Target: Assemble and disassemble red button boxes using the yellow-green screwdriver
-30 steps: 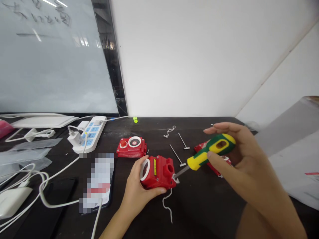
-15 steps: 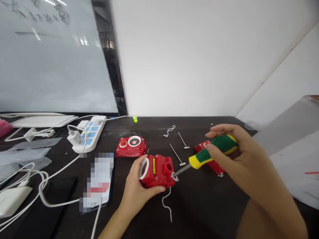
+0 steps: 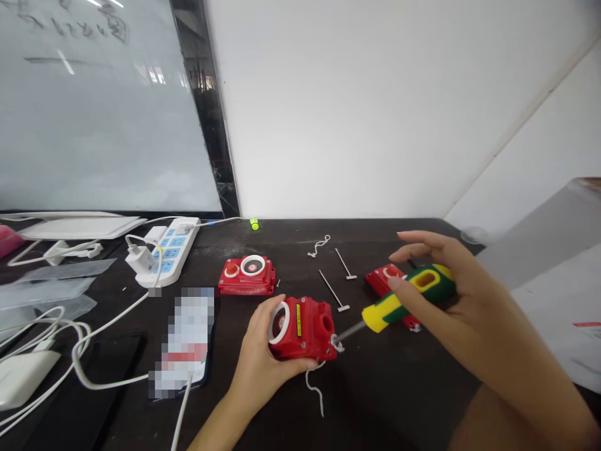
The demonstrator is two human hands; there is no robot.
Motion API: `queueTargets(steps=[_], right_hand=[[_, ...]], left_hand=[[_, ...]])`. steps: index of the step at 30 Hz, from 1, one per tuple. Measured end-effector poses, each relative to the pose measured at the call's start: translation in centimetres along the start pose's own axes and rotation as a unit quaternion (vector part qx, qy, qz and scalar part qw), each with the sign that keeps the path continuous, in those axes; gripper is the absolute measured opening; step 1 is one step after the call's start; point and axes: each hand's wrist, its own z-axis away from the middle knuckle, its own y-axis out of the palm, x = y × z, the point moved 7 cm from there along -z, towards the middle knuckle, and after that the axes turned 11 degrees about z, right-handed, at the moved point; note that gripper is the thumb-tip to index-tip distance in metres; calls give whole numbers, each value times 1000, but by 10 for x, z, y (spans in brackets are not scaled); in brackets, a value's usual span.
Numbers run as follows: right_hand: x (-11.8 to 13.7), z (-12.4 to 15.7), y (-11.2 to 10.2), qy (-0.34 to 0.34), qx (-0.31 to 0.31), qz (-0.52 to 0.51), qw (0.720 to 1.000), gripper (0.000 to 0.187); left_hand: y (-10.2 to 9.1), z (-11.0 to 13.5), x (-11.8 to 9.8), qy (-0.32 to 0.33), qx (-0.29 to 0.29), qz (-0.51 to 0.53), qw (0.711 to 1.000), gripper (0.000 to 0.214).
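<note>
My left hand [image 3: 267, 357] is closed around a red alarm-style box [image 3: 310, 326] with a white-ringed round face and a yellow label, tilted on the dark table. A white string [image 3: 315, 391] hangs from its lower right corner onto the tabletop. In my right hand [image 3: 451, 288] is a green and yellow screwdriver [image 3: 399, 304]. Its shaft reaches the knotted string at the box's right end; the exact contact of the tip is hidden. Partly behind the screwdriver lies a second red box [image 3: 378, 280]. Another red box [image 3: 246, 277] with a red dome lies beyond my left hand.
Two small metal T-shaped pieces [image 3: 334, 291] and a short white cord [image 3: 320, 245] lie behind the held box. To the left are a phone [image 3: 188, 338], a white power strip [image 3: 173, 250], loose cables and plastic bags [image 3: 51, 291]. A wall rises behind the table.
The held box has shifted slightly right and its round face has turned more into view. The screwdriver has moved a little right and down, its handle rotated in my right hand.
</note>
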Motion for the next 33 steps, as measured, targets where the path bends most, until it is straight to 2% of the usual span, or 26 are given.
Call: queueTargets(steps=[4, 10, 14, 19, 21, 25, 27, 30, 33], right_hand=[[2, 3, 0, -40, 47, -43, 997, 41], [2, -3, 1, 26, 5, 39, 999, 39], [2, 0, -2, 13, -3, -4, 1000, 30], [7, 4, 2, -25, 62, -62, 996, 41], [7, 3, 2, -10, 51, -41, 998, 42], [4, 0, -2, 30, -15, 61, 998, 39], [2, 0, -3, 33, -23, 68, 997, 35], [2, 1, -2, 10, 2, 14, 1000, 29], [8, 3, -3, -40, 26, -33, 998, 35]], left_hand=[[0, -1, 1, -14, 1, 5, 1000, 84], [1, -1, 1, -6, 5, 4, 1000, 85], [1, 0, 1, -4, 5, 8, 1000, 84], [0, 0, 1, -16, 6, 11, 1000, 84], [1, 0, 0, -11, 6, 10, 1000, 85], [2, 1, -1, -7, 6, 7, 1000, 85], [2, 1, -2, -7, 5, 6, 1000, 85], [1, 0, -3, -2, 6, 7, 1000, 84], [0, -1, -1, -6, 0, 4, 1000, 84]])
